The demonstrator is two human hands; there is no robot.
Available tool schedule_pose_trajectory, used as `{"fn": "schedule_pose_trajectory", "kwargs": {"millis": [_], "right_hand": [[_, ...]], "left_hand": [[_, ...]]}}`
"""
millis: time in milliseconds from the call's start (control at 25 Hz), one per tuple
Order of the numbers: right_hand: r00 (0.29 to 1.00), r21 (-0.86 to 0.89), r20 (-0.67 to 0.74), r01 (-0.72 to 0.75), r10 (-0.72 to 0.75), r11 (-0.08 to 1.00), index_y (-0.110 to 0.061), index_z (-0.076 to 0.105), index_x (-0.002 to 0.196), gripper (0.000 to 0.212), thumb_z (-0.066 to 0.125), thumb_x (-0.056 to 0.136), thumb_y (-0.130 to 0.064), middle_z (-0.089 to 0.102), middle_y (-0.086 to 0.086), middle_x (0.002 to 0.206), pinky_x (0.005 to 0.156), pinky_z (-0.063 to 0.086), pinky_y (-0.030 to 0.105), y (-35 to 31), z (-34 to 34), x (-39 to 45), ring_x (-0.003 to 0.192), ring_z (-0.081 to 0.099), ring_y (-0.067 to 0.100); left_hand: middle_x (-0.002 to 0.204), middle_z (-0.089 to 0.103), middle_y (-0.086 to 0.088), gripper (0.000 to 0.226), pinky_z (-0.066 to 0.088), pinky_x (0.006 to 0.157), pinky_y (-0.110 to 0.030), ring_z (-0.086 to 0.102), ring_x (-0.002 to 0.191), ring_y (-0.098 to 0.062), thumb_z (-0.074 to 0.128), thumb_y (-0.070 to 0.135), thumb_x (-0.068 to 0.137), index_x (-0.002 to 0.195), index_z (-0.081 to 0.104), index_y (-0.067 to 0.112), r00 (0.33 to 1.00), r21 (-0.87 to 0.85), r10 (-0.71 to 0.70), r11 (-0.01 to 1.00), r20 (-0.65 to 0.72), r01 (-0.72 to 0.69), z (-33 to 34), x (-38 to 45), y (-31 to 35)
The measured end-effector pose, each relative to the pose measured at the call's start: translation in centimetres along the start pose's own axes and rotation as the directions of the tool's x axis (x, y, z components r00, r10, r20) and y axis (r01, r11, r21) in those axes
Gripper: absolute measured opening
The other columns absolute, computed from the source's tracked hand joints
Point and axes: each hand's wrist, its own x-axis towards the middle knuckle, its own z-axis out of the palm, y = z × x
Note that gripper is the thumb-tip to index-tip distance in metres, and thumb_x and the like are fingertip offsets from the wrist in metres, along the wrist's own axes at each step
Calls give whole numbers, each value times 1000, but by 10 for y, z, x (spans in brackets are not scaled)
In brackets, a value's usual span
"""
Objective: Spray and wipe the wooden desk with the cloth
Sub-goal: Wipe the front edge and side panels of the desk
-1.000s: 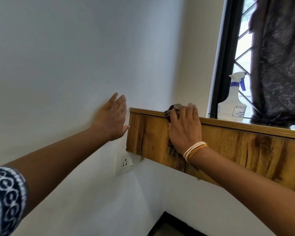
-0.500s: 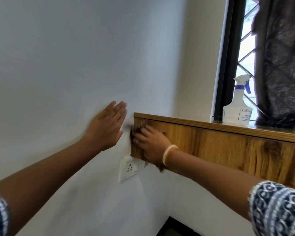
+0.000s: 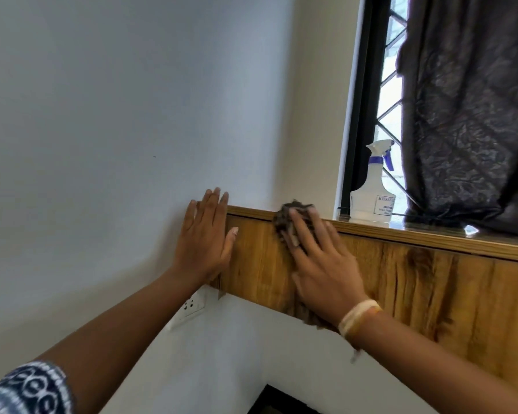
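Since half a second ago our right hand (image 3: 320, 261) has slid the cloth (image 3: 292, 218) rightward from the counter (image 3: 431, 282) left corner. Left hand (image 3: 205, 240), fingers straight, rests against the wall; right fingers press the cloth flat on the front edge (spray bottle (image 3: 373, 186) stands farther right).

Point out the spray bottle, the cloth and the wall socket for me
spray bottle (image 3: 371, 198), head view, on its white body above the label.
cloth (image 3: 284, 218), head view, on the dark bunch showing above the right hand's fingers.
wall socket (image 3: 189, 307), head view, on its white faceplate by the holes.
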Motion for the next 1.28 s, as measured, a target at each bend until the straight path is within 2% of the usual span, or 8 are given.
{"fn": "schedule_pose_trajectory", "kwargs": {"millis": [160,240,360,480,800,1000,1160,1280], "right_hand": [[990,-15,-28,-140,139,990,-10,32,151,74,40,82,-35,12,20,161,120,12,52,39,-16,-45,149,6,40],[996,12,10,-93,93,996,-8,28,152,75,39,83,-36,9,25,160,121,9,53,21,-13,-22,148,2,44],[996,79,77,-53,47,995,-5,21,154,72,37,89,-33,10,25,160,121,4,51,-19,1,27,148,3,43],[995,10,57,-79,79,997,-3,21,153,75,45,88,-31,11,22,161,123,5,47,-9,-1,22,149,6,38],[912,37,-81,-400,402,916,-3,22,153,74,47,88,-29,7,25,160,122,6,47,65,-28,-80,150,2,38],[988,82,44,-148,145,986,-6,12,155,73,42,92,-27,2,21,162,122,-2,44,-8,-6,-1,150,-3,35],[993,-2,103,55,-54,999,-4,22,153,73,43,89,-30,11,19,162,123,7,46,14,-6,-27,150,6,34],[999,-25,-2,-42,42,999,-4,38,147,69,52,85,-31,33,21,154,121,14,48,72,-30,-68,146,24,36]], "left_hand": [[163,16,-12,70,15,121,-47,13,151,-27,28,46,96,155,20,8,983,-120,171,979,68,-162,15,0,39],[164,11,-8,71,10,119,-51,5,152,-26,27,46,95,156,12,14,985,-208,140,971,102,-116,20,3,52],[149,39,-13,61,28,111,-62,34,141,-31,30,40,92,146,29,11,995,-170,73,984,64,-61,18,10,55],[135,50,-13,51,37,103,-57,48,125,-32,32,38,93,133,41,9,998,-132,56,990,20,-52,14,17,57],[140,44,-15,59,29,107,-60,39,135,-33,31,47,96,137,40,7,998,-147,-51,988,29,55,21,7,77],[147,39,-13,65,23,110,-65,34,140,-30,26,53,94,141,35,10,993,-119,-73,989,95,84,16,8,73],[148,38,-13,63,21,111,-66,32,141,-30,25,52,94,141,34,10,991,-125,-83,988,101,96,12,7,80],[153,32,-14,66,12,114,-67,24,146,-30,25,54,97,145,30,8,977,-141,-140,977,159,163,7,5,85]]}}
